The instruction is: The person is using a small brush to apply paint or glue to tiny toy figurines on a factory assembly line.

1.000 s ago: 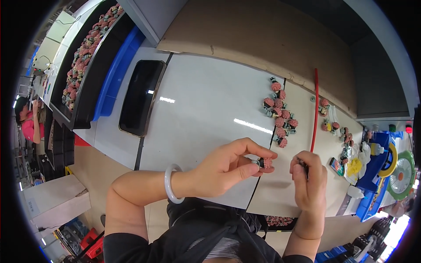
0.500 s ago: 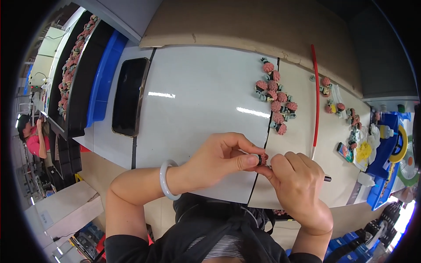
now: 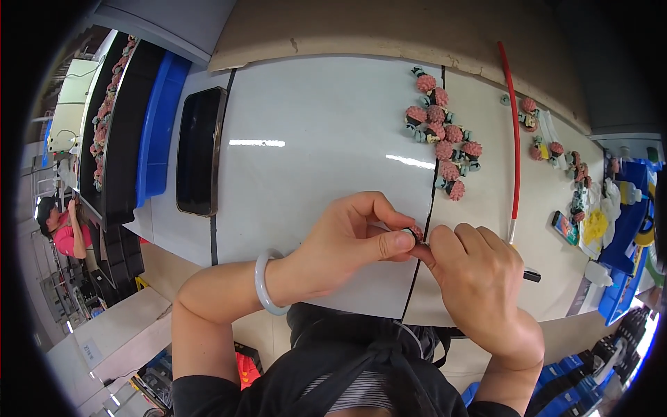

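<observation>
Between thumb and fingers, my left hand [image 3: 347, 236] pinches a small figurine [image 3: 416, 232] with a bumpy pink top and a dark part below it. My right hand [image 3: 479, 274] is closed, its fingers curled and its thumb and forefinger tips against the figurine's right side. Whatever those tips grip is hidden. Past the right hand's outer side shows the black end of a pen-like stick [image 3: 531, 276]; I cannot tell whether it lies on the table or is held. Similar pink-topped figurines [image 3: 445, 132] lie in a cluster beyond my hands.
A phone [image 3: 199, 149] lies left on the white table [image 3: 313, 125], beside a blue tray [image 3: 154, 132]. Right of the cluster lies a red-handled brush [image 3: 514, 139]. More figurines [image 3: 577, 170], a small colourful box [image 3: 565, 227] and a white bottle [image 3: 597, 273] stand farther right. A person [image 3: 66, 229] sits far left.
The view has shifted slightly, so the table items appear a little higher and, on the right, farther right. Both hands stay together at the figurine, which is turned slightly.
</observation>
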Demonstrator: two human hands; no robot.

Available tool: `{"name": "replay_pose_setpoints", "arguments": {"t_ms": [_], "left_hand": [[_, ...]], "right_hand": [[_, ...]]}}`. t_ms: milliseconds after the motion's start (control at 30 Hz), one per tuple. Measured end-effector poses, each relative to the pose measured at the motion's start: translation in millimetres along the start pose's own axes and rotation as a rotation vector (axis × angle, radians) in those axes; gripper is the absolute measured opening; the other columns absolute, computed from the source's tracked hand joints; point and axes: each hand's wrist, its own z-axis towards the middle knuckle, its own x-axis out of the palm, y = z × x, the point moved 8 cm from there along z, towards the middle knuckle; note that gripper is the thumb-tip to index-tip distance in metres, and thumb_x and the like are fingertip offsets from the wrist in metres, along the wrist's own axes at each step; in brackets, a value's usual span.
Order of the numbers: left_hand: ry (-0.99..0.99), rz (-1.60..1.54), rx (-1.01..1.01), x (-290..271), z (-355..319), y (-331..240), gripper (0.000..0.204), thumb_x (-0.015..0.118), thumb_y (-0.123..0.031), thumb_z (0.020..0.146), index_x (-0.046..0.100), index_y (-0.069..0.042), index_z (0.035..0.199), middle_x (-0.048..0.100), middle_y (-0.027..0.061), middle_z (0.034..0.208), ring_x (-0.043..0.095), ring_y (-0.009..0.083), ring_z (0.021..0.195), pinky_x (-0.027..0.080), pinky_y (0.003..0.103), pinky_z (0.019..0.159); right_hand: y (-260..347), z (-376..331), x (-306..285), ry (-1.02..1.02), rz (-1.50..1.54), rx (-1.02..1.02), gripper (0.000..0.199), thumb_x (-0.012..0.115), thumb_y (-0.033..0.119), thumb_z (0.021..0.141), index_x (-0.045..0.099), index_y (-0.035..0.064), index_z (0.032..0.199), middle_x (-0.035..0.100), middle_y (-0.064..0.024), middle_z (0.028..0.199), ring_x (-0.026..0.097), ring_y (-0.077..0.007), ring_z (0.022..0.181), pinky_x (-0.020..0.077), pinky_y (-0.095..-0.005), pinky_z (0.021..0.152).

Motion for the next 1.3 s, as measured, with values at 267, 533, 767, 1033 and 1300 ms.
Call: {"name": "replay_pose_setpoints", "arguments": {"t_ms": [267,533,767,1033,1300], "left_hand": [[0.009,-0.009,-0.037,-0.7,1.5,1.5,0.011,0.059,-0.004,0.082,0.052,-0.002,0.089,0.056,0.0097,0.094,0.057,0.0206,0.094,0.051,0.040,0.084],[0.029,0.012,0.003,2.3,1.9,-1.1,0.012,0.060,-0.003,0.080,0.052,-0.002,0.089,0.055,0.0099,0.094,0.057,0.0213,0.095,0.050,0.041,0.084],[0.012,0.004,-0.014,0.4,1.3,0.0,0.013,0.061,-0.003,0.079,0.052,-0.003,0.088,0.055,0.0096,0.094,0.057,0.0216,0.096,0.050,0.042,0.084],[0.009,0.009,-0.003,0.0,1.2,-0.8,0.014,0.062,-0.005,0.079,0.052,-0.003,0.088,0.055,0.0089,0.094,0.057,0.0212,0.096,0.051,0.041,0.083],[0.014,-0.006,0.000,-0.5,1.7,0.5,0.014,0.062,-0.005,0.080,0.052,-0.003,0.089,0.055,0.0086,0.095,0.057,0.0207,0.096,0.051,0.039,0.083]], "right_hand": [[-0.6,-1.1,0.3,0.012,0.027,-0.012,0.030,0.070,0.020,0.067,0.042,0.0090,0.063,0.040,-0.0029,0.052,0.045,-0.0191,0.047,0.0337,-0.0321,0.039],[-2.7,-1.8,0.7,0.016,0.031,-0.017,0.030,0.070,0.020,0.067,0.042,0.0089,0.063,0.039,-0.0025,0.052,0.045,-0.0187,0.047,0.0332,-0.0319,0.039],[-1.1,-2.5,-0.1,0.025,0.033,-0.035,0.029,0.070,0.019,0.068,0.043,0.0083,0.064,0.039,-0.0025,0.052,0.044,-0.0184,0.046,0.0332,-0.0316,0.039],[0.1,-4.5,4.0,0.043,-0.035,-0.053,0.030,0.070,0.018,0.068,0.042,0.0079,0.064,0.038,-0.0032,0.053,0.044,-0.0181,0.047,0.0340,-0.0310,0.040],[-1.4,-2.5,0.6,-0.010,0.015,0.003,0.029,0.069,0.018,0.069,0.042,0.0080,0.064,0.039,-0.0035,0.053,0.044,-0.0185,0.046,0.0336,-0.0310,0.039]]}}
